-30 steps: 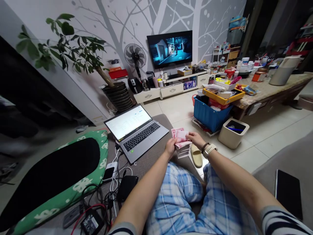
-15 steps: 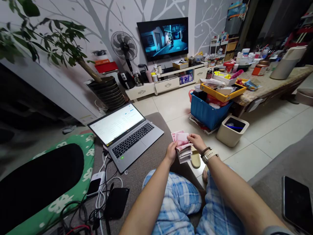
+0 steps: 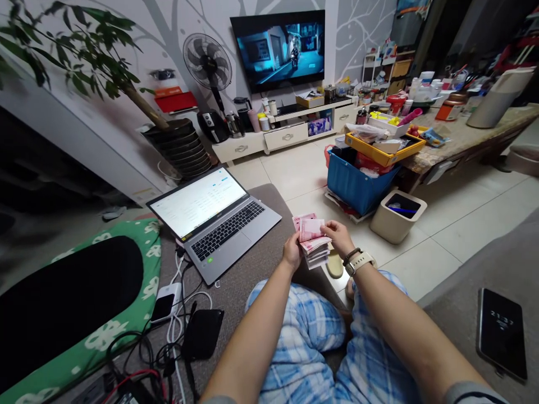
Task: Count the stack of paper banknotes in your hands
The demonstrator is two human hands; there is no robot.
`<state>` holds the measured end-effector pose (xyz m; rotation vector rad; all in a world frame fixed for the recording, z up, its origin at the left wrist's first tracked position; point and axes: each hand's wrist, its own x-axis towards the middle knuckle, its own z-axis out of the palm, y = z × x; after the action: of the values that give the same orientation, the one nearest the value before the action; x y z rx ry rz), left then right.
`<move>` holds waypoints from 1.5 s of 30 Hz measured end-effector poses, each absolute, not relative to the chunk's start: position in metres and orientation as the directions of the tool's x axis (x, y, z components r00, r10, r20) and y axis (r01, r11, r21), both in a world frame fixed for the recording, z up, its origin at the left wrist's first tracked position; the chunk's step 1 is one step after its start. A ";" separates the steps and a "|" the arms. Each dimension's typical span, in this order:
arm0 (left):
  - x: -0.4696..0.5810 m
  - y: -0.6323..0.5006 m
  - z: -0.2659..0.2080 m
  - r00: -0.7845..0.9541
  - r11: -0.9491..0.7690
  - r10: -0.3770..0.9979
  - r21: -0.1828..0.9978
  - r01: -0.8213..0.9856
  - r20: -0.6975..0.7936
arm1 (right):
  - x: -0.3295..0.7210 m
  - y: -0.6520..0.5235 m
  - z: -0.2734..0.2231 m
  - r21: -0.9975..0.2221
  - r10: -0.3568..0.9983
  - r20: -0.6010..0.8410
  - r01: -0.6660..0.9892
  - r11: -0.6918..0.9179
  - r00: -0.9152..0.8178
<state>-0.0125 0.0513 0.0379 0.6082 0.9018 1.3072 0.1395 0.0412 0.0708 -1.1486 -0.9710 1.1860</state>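
head view: notes [image 3: 312, 244] held up in the air between both hands, out past the knees, above the edge of the seat [image 3: 261, 269] and near a slipper [image 3: 335, 266] on the floor. left hand [image 3: 291, 251] pinches their left edge, thumb on the near face. right hand [image 3: 338, 237] has thumb and forefinger pressed together on the right edge of the upper note; remaining fingers curled, partly hidden. progress, as judged: handling looks part-way. a few notes stand apart at the top, a thicker bunch hangs below; which part is gone through and which is left cannot be told, nor the count. none seen laid down on the seat or by the laptop [image 3: 227, 238]. look of the notes: pink with pale patches, front one upright and fairly flat, another tilted behind it to the left. lower ends splayed in uneven layers, paler, greyish-white. print too small to read.
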 end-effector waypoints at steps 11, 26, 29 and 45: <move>-0.014 0.051 0.038 -0.084 0.112 0.982 0.872 -0.476 -0.172 | 0.138 0.038 0.075 -0.975 0.995 -0.022 -0.221 -0.001 0.095; -0.011 0.042 0.052 0.076 0.170 0.985 0.824 -0.541 -0.153 | 0.139 0.036 0.076 -0.978 0.997 -0.011 -0.210 0.005 0.073; -0.010 0.041 0.051 0.073 0.183 0.983 0.825 -0.535 -0.171 | 0.140 0.037 0.073 -0.977 0.990 -0.009 -0.211 0.022 0.143; -0.008 0.042 0.038 0.094 0.197 0.980 0.837 -0.511 -0.173 | 0.147 0.040 0.065 -0.990 0.979 -0.037 -0.143 -0.008 0.201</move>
<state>-0.0084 0.0421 0.0377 0.6920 0.8599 1.2477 0.1471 0.0396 0.0654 -1.2105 -0.9455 1.1378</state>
